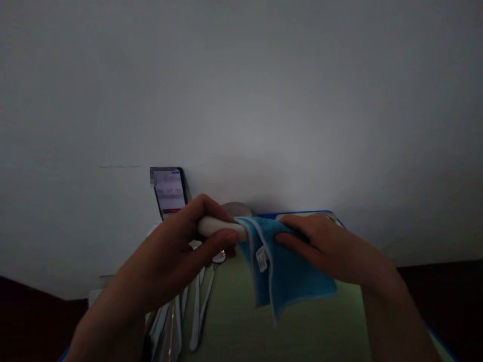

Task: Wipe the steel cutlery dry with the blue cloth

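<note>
Blue cloth (302, 276): it is between the two hands, above the green tabletop (320, 332), folded over one end of the white handle (217, 228); two layers hang down, with a small label on them.
Left hand (181, 244): thumb and fingers are closed around the white handle.
Right hand (324, 244): it pinches the cloth; what is inside the cloth is hidden, so I cannot tell it.
Step in hand: in my judgement, wiping the handled thing.
Next move: it seems to call for a steady left hold, and even right pressure along the covered part.
Cutlery (196, 311): it lies on the tabletop, below and beside the left hand.
Phone (170, 191): it stands tilted near the wall (264, 100), behind the left hand.
</note>
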`<state>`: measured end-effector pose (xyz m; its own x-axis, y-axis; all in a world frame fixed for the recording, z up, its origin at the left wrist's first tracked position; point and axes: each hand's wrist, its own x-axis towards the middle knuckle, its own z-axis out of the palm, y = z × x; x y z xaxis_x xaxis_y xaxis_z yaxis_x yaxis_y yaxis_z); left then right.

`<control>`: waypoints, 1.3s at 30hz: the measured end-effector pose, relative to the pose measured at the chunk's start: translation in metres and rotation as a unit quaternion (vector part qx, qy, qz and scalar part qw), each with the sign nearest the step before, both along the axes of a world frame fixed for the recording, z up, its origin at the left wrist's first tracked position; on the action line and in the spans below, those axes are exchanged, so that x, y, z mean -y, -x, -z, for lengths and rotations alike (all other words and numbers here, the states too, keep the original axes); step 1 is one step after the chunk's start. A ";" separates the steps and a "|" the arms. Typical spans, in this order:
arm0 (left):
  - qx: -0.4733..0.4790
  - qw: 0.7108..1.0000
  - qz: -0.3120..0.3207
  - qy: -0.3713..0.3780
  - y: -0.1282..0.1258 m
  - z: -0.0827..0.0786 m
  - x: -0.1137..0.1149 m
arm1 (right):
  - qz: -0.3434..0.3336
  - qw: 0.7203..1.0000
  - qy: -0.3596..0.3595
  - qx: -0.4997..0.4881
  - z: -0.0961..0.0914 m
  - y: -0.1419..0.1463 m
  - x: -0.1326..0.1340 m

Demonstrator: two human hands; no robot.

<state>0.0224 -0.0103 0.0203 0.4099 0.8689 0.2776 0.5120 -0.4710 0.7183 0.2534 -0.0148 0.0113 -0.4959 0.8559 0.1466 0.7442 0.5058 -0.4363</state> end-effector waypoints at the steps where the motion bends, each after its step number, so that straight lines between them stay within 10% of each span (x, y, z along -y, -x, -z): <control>1: -0.028 0.999 0.010 0.018 0.002 0.001 -0.001 | -0.001 1.000 -0.004 0.005 0.001 0.004 0.001; 14: -0.109 0.993 0.053 -0.003 -0.002 0.005 -0.007 | -0.053 0.997 0.035 -0.034 0.001 0.013 -0.002; 31: -0.119 0.974 -0.039 -0.190 -0.013 0.013 -0.003 | 0.075 0.990 -0.004 -0.117 0.012 0.001 -0.009; 39: -0.143 0.975 -0.003 -0.169 -0.008 0.013 -0.006 | -0.039 0.990 0.049 -0.124 0.016 -0.009 -0.014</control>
